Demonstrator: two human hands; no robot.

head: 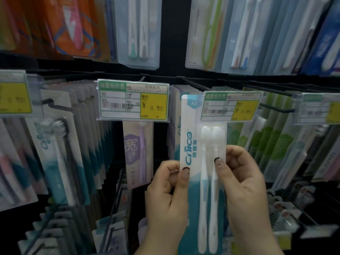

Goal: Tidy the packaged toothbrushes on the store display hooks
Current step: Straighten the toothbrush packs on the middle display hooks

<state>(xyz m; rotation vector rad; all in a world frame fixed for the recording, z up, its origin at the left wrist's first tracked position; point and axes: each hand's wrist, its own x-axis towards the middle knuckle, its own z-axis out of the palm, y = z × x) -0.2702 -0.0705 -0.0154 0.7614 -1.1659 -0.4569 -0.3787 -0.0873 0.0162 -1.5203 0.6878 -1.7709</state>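
A white and teal toothbrush pack [191, 144] with two white brushes stands upright in front of the display, its top tucked behind a price tag [230, 105]. My left hand [165, 197] grips its left edge, thumb on the front. The pack's right edge is held by my right hand [246, 190], thumb pressed on the blister. A stack of the same packs [175, 111] hangs on the hook behind it.
Rows of packaged toothbrushes hang on black hooks: purple pack [138, 153] at centre, teal packs [60, 153] left, green packs [272, 140] right. Another price tag [133, 100] reads 8.00. A bare hook [114, 205] juts out low at centre. More packs hang above.
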